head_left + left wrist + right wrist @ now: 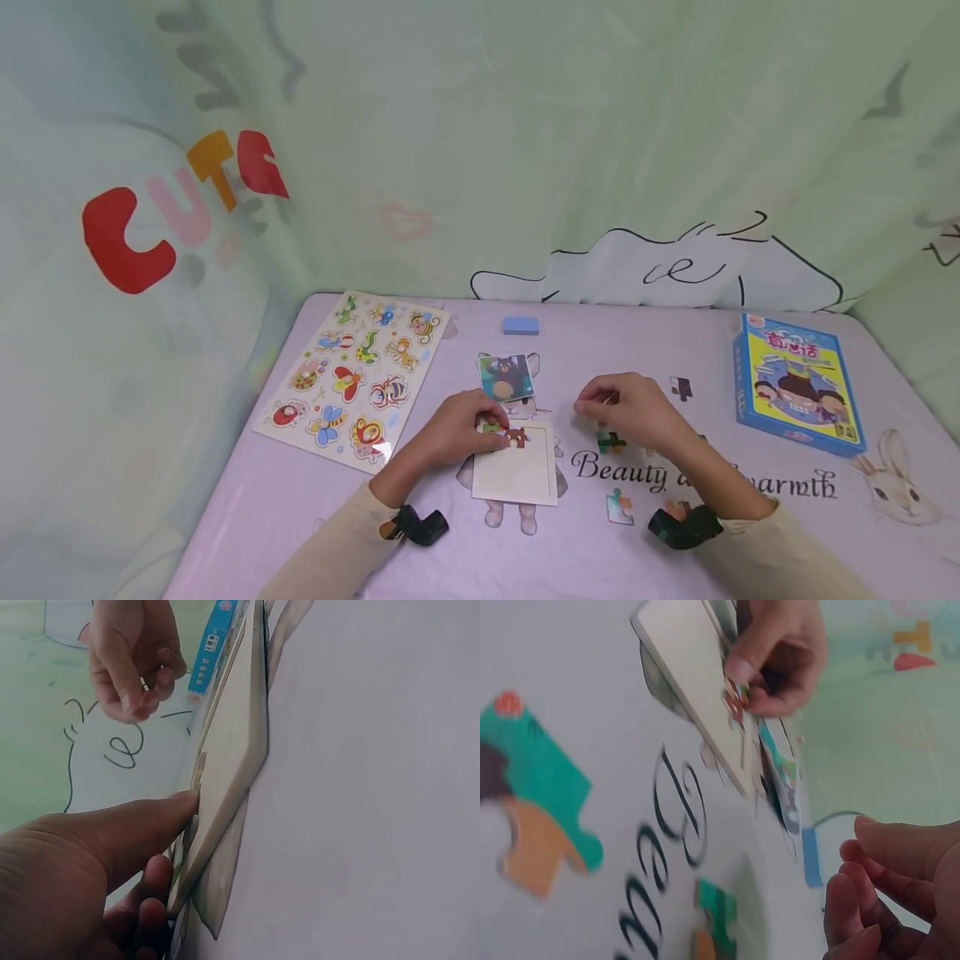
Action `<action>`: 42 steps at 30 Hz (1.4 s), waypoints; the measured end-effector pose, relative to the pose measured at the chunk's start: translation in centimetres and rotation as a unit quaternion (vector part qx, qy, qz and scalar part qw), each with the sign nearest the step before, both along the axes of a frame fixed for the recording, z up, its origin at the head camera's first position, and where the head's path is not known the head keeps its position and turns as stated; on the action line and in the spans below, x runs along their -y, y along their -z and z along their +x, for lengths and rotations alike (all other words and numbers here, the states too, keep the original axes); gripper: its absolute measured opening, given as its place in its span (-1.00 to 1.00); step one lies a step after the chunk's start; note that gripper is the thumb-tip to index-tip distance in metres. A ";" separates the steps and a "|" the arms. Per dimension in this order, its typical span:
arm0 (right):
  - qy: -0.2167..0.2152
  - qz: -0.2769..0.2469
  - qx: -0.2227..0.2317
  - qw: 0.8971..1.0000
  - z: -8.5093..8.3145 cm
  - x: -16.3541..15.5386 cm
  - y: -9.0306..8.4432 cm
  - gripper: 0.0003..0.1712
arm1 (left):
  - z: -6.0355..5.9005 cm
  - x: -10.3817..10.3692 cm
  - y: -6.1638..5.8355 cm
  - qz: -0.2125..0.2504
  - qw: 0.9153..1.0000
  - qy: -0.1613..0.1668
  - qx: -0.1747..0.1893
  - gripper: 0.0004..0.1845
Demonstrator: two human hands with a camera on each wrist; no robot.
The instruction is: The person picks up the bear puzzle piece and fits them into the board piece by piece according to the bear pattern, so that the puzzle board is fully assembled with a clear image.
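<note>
Nearest me I see a loose jigsaw piece (pixel 619 506) lying on the tabletop (pixel 300 500), close to my right wrist. Just beyond it sits the pale puzzle tray (pixel 516 473), flat on the tabletop between my two arms. My left hand (pixel 455 427) rests at the tray's far left corner, fingers curled in a pinch grip on a brown puzzle piece (pixel 514 437) that lies on the tray's upper edge; the right wrist view shows those fingertips closed down on it. To the right of the tray, a green piece (pixel 611 442) lies on the tabletop directly under my right hand (pixel 626 406). That hand hovers apart from the tray, fingers curled with thumb and forefinger pinched together; the left wrist view shows a small pale bit between them, too small for me to tell what it is. Farther on, a bear picture card (pixel 506 377) lies just behind the tray and a dark piece (pixel 681 387) beyond my right hand. An insect peg board (pixel 352 375) lies far left, a blue game box (pixel 797 382) far right, a blue eraser (pixel 521 325) at the back.
</note>
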State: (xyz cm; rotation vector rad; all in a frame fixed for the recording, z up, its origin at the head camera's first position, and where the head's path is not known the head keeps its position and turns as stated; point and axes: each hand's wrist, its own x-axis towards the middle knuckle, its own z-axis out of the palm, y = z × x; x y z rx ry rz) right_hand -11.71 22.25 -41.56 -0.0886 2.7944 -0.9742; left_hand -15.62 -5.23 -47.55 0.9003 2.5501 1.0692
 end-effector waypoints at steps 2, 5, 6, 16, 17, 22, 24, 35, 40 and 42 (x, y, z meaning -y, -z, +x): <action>0.015 0.005 -0.003 1.000 0.0 -1.1 -0.4 -0.76 | 0.0 0.0 0.0 -0.001 1.000 0.001 -0.003 -0.81; 0.032 0.014 -0.011 0.999 -0.1 -2.8 -0.9 -0.58 | 0.0 0.0 -0.2 -0.001 1.000 0.000 -0.004 -0.81; 0.037 0.019 -0.015 0.999 -0.1 -3.4 -1.1 -0.52 | 0.0 0.0 -0.2 0.000 1.000 0.000 -0.004 -0.81; 0.093 0.064 -0.022 0.993 -0.6 -8.5 -0.8 -0.37 | 0.0 0.0 -0.2 0.004 1.000 0.001 -0.004 -0.81; 0.097 0.068 -0.023 0.993 -0.6 -8.8 -0.7 -0.36 | 0.0 0.0 -0.2 0.003 1.000 0.000 -0.005 -0.81; 0.120 0.090 -0.020 0.989 -0.7 -10.5 0.0 -0.27 | 0.0 0.0 -0.1 0.002 1.000 0.000 -0.004 -0.81; 0.123 0.096 -0.007 0.988 -0.8 -11.1 0.2 -0.25 | 0.0 0.0 -0.1 0.002 1.000 -0.001 -0.003 -0.82; 0.130 0.112 0.042 0.984 -1.7 -13.1 1.4 -0.24 | 0.0 0.0 -0.2 -0.001 1.000 -0.001 0.000 -0.81; 0.116 0.124 0.036 0.985 -1.9 -13.1 1.6 -0.29 | 0.0 0.0 -0.2 -0.001 1.000 0.000 -0.002 -0.82; 0.115 0.125 0.036 0.985 -1.9 -13.1 1.7 -0.31 | 0.0 0.0 -0.2 -0.001 1.000 0.001 -0.004 -0.82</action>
